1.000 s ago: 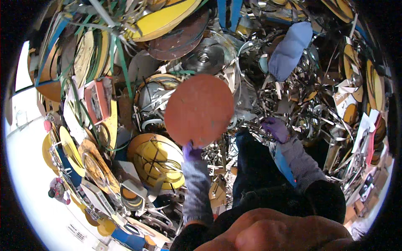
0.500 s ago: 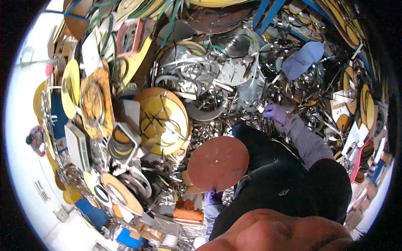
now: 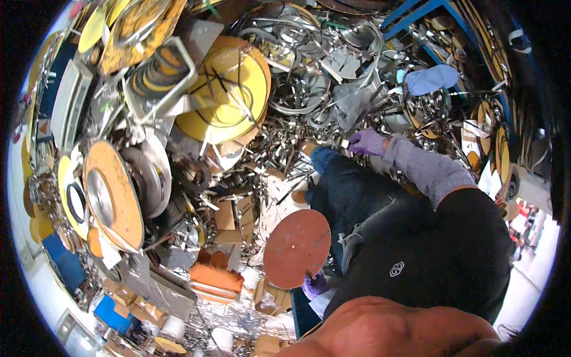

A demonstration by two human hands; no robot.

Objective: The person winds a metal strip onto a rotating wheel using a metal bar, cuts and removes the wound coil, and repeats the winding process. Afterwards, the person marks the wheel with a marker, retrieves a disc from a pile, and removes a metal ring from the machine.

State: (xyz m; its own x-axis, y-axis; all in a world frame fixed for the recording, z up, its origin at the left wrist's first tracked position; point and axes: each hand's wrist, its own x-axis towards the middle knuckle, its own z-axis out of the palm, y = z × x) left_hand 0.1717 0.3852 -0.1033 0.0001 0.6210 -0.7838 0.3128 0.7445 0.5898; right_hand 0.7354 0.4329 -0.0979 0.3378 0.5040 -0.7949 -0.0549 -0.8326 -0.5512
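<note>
My left hand, in a purple glove, grips the near edge of a flat reddish-brown disc with a small hole in its middle. Most of those fingers lie hidden behind the disc. Further ahead and to the right, my gloved right hand reaches over a heap of loose metal scrap strips. Its fingers are pinched on a small pale piece, too small to identify. My legs in dark jeans stretch out between the two hands.
On the left stand a large yellow disc and an orange-rimmed disc. An orange block-shaped thing and cardboard boxes lie nearer. A blue-grey cloth rests on scrap at the right, below a blue frame.
The view has swung, so surroundings appear shifted, the left-side things upward. The disc is still in my left hand, turned more edge-on. My right hand still pinches the pale piece.
</note>
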